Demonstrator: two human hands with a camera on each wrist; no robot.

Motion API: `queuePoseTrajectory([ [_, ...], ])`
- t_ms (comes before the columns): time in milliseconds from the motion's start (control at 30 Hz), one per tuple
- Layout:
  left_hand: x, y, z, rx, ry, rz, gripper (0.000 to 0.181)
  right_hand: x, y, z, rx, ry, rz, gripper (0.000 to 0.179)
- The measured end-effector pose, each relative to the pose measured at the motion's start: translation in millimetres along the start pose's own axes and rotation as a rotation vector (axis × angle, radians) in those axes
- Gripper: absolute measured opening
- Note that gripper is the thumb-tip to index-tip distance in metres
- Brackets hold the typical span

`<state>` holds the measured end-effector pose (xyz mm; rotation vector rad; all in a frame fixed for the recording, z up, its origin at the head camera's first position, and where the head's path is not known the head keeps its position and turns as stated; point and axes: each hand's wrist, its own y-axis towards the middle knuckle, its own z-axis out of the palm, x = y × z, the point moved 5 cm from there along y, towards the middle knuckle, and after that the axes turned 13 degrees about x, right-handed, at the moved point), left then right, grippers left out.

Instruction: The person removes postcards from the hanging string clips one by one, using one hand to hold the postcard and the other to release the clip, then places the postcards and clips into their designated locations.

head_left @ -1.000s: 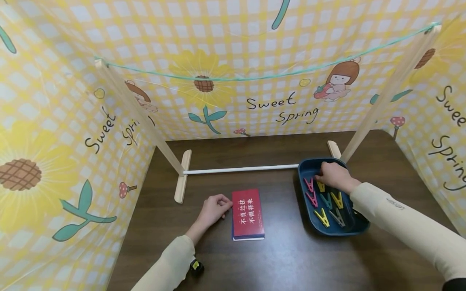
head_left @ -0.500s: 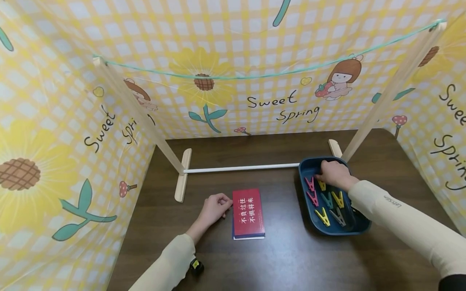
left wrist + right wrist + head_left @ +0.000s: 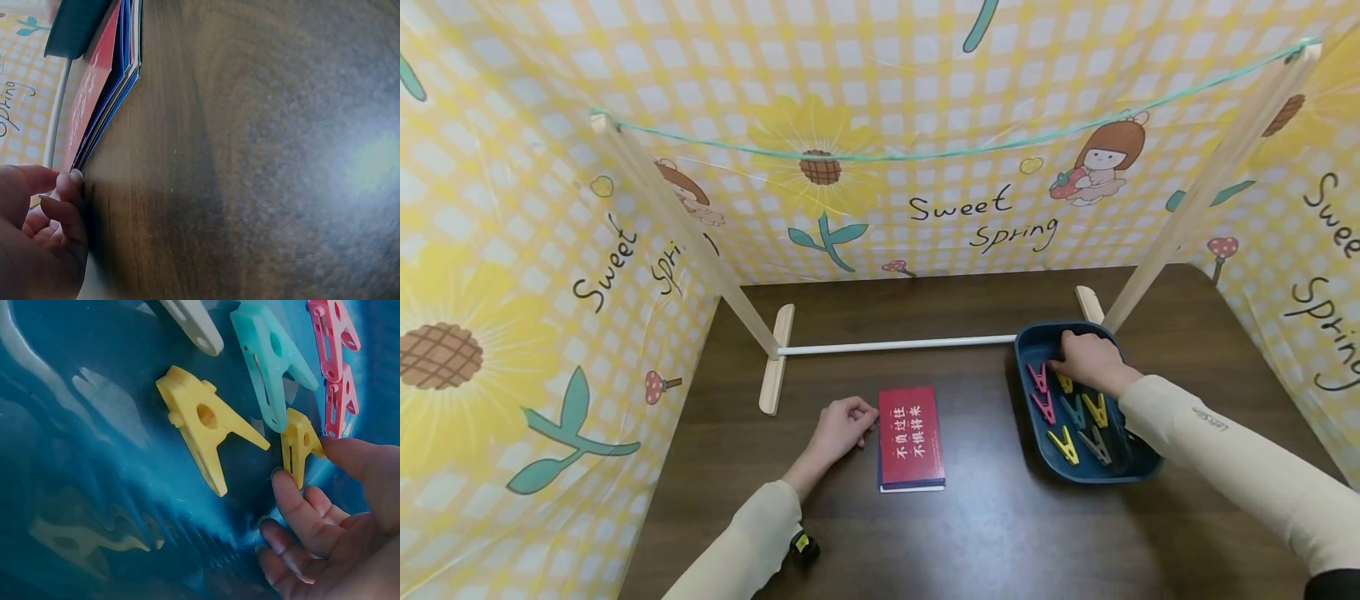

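A red booklet [image 3: 912,446] with white characters lies on the wooden table, with blue and white layers showing beneath it. My left hand [image 3: 841,432] is at its left edge; in the left wrist view, thumb and index finger [image 3: 67,181] pinch the near corner of the stack. Inside the dark blue tray [image 3: 1112,477], my right hand [image 3: 1093,362] has thumb and index finger against the two handle ends of a small yellow clothespin [image 3: 300,447]. Other clothespins lie about it: a larger yellow one [image 3: 206,425], a teal one [image 3: 269,362] and pink ones [image 3: 337,337].
Behind the booklet stands a wooden frame with a left post [image 3: 685,237], a right post [image 3: 1213,187] and a white bar [image 3: 895,345] low down. A green string [image 3: 865,157] sags between the post tops. Patterned yellow cloth [image 3: 880,75] surrounds the table.
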<state>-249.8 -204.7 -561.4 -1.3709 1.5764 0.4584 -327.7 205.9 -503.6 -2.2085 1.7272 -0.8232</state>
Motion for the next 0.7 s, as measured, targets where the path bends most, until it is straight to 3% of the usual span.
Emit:
queuePoseTrajectory([
  [400, 3.9, -1.4, -1.0, 0.032, 0.010, -0.039, 0.019, 5.4, -11.9, 4.2, 0.005, 0.044, -0.018, 0.035],
  [700, -2.8, -15.7, -2.1, 0.054, 0.057, -0.066, 0.021, 23.9, -31.9, 14.5, -0.110, 0.083, -0.070, 0.039],
])
